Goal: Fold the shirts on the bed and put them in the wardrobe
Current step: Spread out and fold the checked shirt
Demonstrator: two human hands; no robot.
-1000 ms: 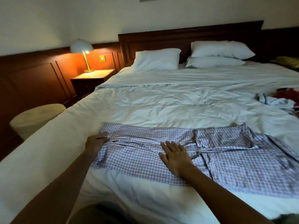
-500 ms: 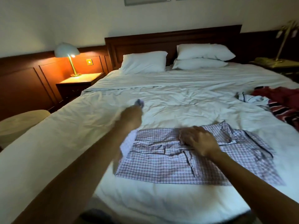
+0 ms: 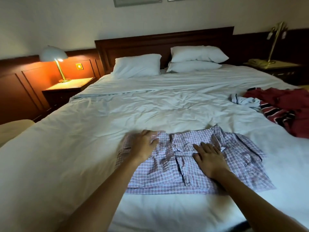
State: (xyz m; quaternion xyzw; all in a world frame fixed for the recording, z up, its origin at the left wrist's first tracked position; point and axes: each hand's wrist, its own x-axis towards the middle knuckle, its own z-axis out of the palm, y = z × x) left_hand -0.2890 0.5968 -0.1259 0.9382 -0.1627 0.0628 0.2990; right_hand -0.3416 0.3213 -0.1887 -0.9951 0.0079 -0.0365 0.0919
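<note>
- The checked shirt [image 3: 167, 173] lies spread on the near part of the bed [image 3: 117, 114]. Its cloth is doubled over in layers on the left side, and its collar end points to the right.
- The left hand [image 3: 143, 144] rests on the shirt's far left corner. It is a little blurred. Its fingers [image 3: 154, 141] lie loosely spread on the cloth, released and gripping nothing.
- The right hand [image 3: 209, 158] lies palm down on the middle of the shirt. Its fingers [image 3: 203, 148] are straight and together and press the fabric flat, with no fold held between them.
- Both forearms reach in from the near edge of the bed.
- A red striped shirt [image 3: 284, 113] lies crumpled at the right side of the bed, well apart from the checked one. A white garment [image 3: 245, 101] is bunched just beside it.
- 3 white pillows [image 3: 137, 66] sit at the head of the bed against the dark wooden headboard [image 3: 163, 42], 1 on the left and 2 stacked on the right.
- A lit lamp [image 3: 55, 56] stands on the left nightstand [image 3: 70, 86].
- A brass lamp [image 3: 275, 41] stands on the right nightstand.
- The lower edges of 2 frames [image 3: 137, 0] show on the wall above.
</note>
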